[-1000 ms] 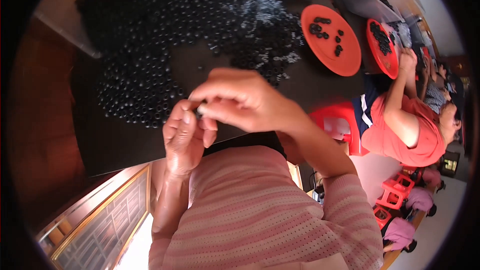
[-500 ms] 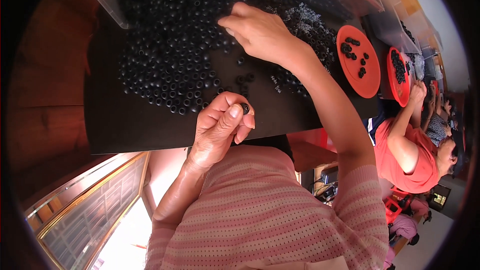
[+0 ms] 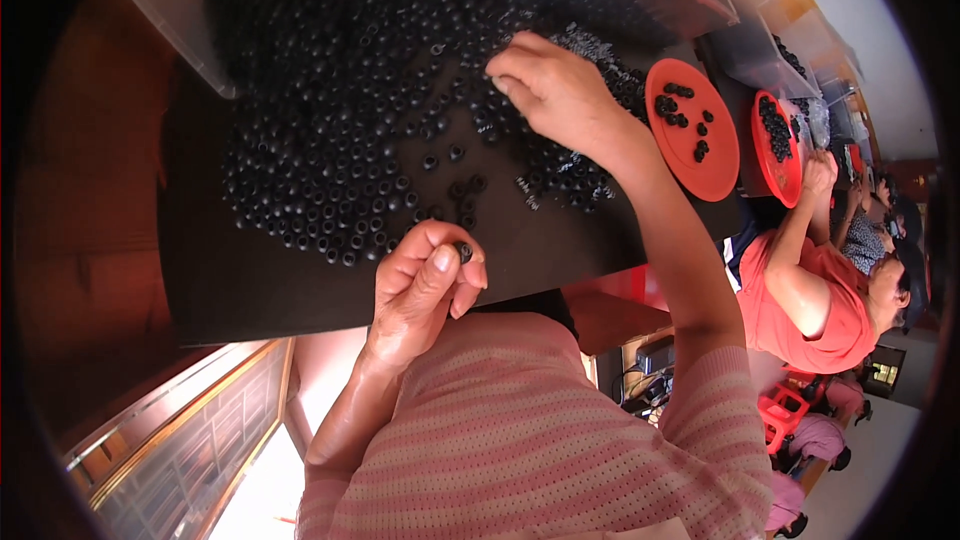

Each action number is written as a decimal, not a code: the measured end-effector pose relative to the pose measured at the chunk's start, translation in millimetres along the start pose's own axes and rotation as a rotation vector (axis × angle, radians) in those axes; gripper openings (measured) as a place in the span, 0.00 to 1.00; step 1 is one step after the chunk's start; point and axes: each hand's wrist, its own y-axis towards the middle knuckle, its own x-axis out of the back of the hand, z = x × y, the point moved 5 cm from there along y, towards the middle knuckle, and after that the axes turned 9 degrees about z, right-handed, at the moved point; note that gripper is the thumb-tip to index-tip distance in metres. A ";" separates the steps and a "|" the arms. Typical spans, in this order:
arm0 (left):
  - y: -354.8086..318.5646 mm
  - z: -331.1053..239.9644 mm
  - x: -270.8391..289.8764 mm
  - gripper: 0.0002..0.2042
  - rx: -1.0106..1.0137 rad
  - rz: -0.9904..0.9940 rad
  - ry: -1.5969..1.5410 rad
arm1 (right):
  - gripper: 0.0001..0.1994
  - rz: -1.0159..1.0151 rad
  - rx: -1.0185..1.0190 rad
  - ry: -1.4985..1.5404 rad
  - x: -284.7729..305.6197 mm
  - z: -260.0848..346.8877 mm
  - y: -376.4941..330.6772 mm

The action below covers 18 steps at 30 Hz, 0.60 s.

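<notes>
Black ring point(image 3: 464, 252), small and hollow, sits pinched between the thumb and forefinger of the left hand point(image 3: 412, 285), above the near part of the dark worktop point(image 3: 270, 295), its open face seemingly turned up. The right hand point(image 3: 555, 90) is out over the heap of loose black pieces point(image 3: 310, 180), its fingers drawn together near some pale shiny bits point(image 3: 592, 43) — whether they grasp anything, I cannot tell. For clean handling, the left pinch should probably be light and low on the ring, leaving the opening uncovered. Picking with fingertips from the heap's thin edge looks wiser than digging into the thick of it — and the right forearm should clear the orange plate point(image 3: 715, 168) just beside it.
</notes>
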 end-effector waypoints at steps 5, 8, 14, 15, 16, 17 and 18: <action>0.6 -0.1 4.2 0.14 0.000 -0.024 0.032 | 0.03 0.145 0.025 0.085 6.2 8.7 -7.0; -0.1 0.4 1.9 0.14 0.008 -0.050 0.043 | 0.02 0.182 0.067 0.059 3.1 14.4 -7.1; 1.7 -0.4 1.7 0.14 0.003 -0.044 0.050 | 0.06 0.137 0.007 -0.054 -6.2 18.0 5.2; 1.0 0.4 1.6 0.14 0.003 -0.046 0.048 | 0.06 0.105 -0.007 -0.044 -4.6 17.8 6.5; 1.0 0.8 1.5 0.14 0.004 -0.048 0.045 | 0.06 0.104 -0.003 -0.045 -5.1 20.2 7.6; 1.9 0.2 1.5 0.14 0.001 -0.049 0.047 | 0.06 0.088 0.060 0.048 -5.8 26.8 8.5; 0.8 0.3 1.4 0.14 -0.001 -0.053 0.054 | 0.06 0.075 0.118 0.144 -8.3 33.8 8.3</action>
